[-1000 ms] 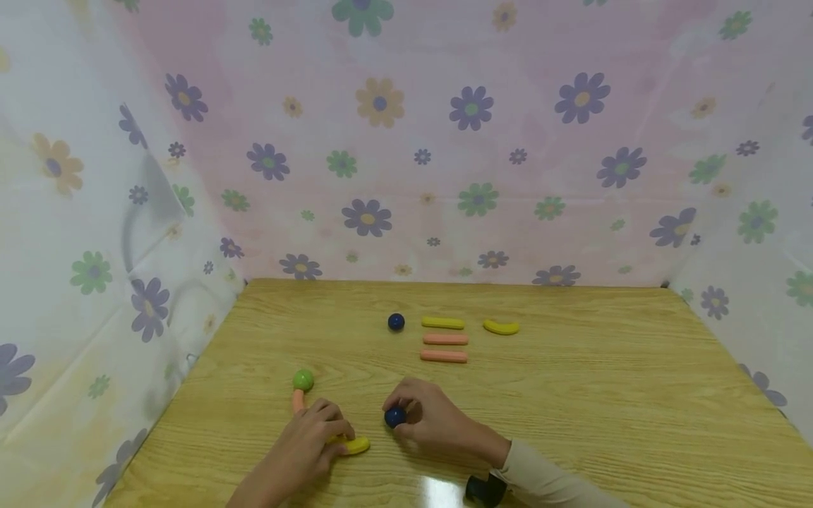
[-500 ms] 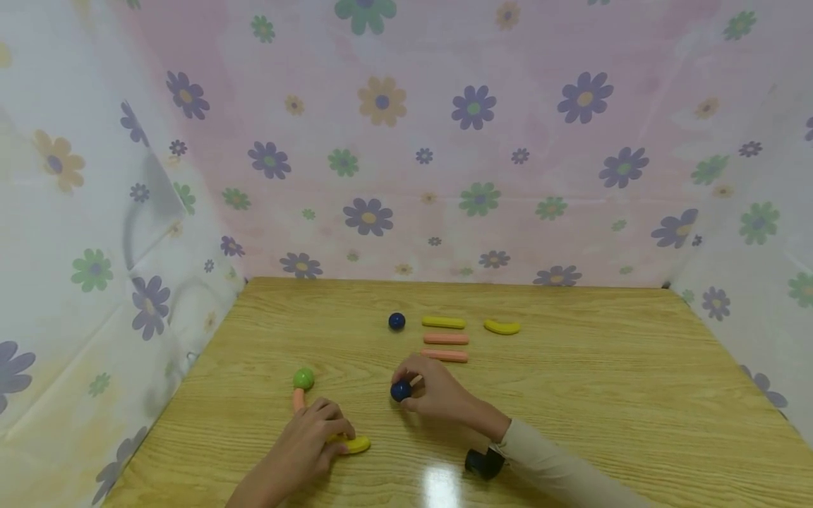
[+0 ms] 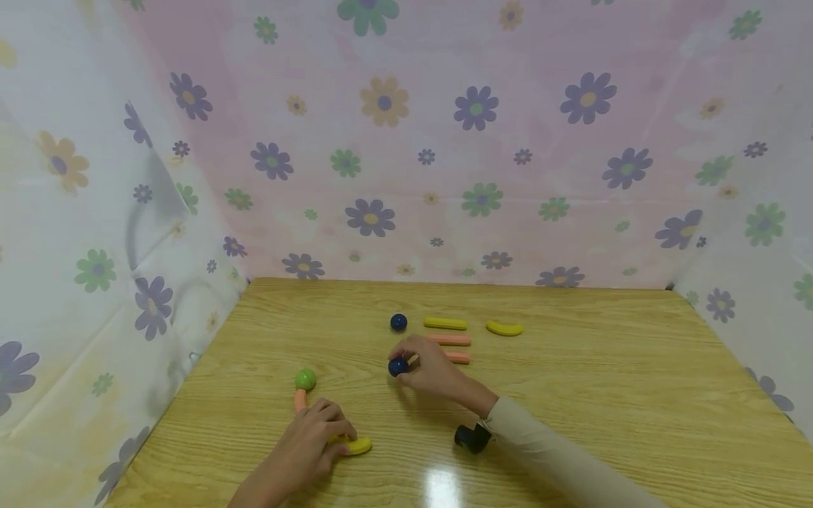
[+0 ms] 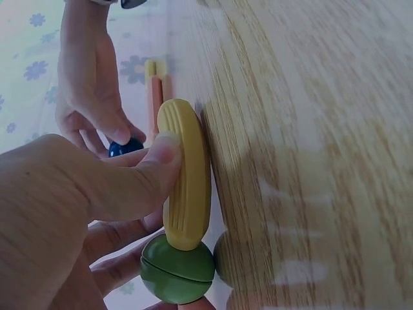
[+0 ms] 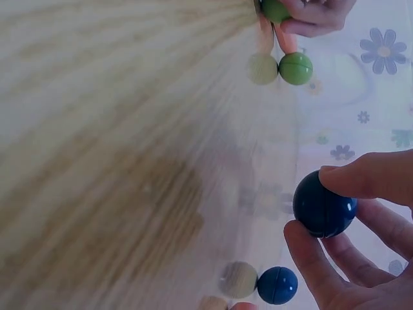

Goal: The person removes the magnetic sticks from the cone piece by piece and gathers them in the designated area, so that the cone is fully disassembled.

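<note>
My left hand [image 3: 315, 441] pinches a ridged yellow curved stick [image 4: 186, 168], close over the wooden table. Its near end meets a grooved green ball [image 4: 177, 268], which the hand hides in the head view. From there a pink stick [image 3: 300, 401] leads to a second green ball [image 3: 305, 379]. Between thumb and fingers, my right hand [image 3: 428, 368] holds a glossy dark blue ball [image 5: 324, 204], just above the table in front of the loose pieces. Part of the two straight pink sticks [image 3: 452, 340] lies behind this hand in the head view.
Another blue ball [image 3: 399, 322], a straight yellow stick [image 3: 445, 324] and a curved yellow stick [image 3: 504, 329] lie towards the back of the wooden table [image 3: 584, 374]. Flower-patterned cloth [image 3: 419, 176] encloses the back and sides. A black wrist device [image 3: 473, 439] hangs under the right sleeve.
My right hand has carried the blue ball away from the left hand, towards the back of the table and the pink sticks. The left hand has stayed in place on the yellow stick.
</note>
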Motion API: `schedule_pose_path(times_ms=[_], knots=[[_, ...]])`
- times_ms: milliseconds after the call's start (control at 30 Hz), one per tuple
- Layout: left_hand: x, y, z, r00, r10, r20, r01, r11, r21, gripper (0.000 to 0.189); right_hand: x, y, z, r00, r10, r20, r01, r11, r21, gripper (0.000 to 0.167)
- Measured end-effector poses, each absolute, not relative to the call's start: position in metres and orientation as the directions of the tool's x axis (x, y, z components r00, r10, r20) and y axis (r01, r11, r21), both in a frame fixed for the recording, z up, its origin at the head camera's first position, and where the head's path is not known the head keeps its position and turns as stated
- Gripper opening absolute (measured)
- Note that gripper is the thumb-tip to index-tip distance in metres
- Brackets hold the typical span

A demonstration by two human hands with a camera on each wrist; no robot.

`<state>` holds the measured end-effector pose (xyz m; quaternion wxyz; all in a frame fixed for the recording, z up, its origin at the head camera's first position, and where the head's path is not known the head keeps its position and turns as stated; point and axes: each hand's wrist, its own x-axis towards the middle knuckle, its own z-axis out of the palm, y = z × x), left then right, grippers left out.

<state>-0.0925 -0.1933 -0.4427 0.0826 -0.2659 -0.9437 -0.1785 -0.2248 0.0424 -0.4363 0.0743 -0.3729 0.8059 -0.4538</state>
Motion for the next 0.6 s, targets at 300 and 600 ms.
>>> schedule_pose_path(times_ms=[300,600], knots=[[-0.092,-0.192,-0.444,-0.852,0.469,0.232,0.522,0.790,0.320,0.013,-0.248,0.037,-0.438,-0.741,-0.653,0.156,-0.514,0.402,-0.758,0.021],[-0.092,-0.194,-0.444,-0.839,0.471,0.272,0.539,0.786,0.302,0.016,-0.271,0.029,-0.441,-0.758,-0.634,0.149,-0.519,0.450,-0.726,0.021]])
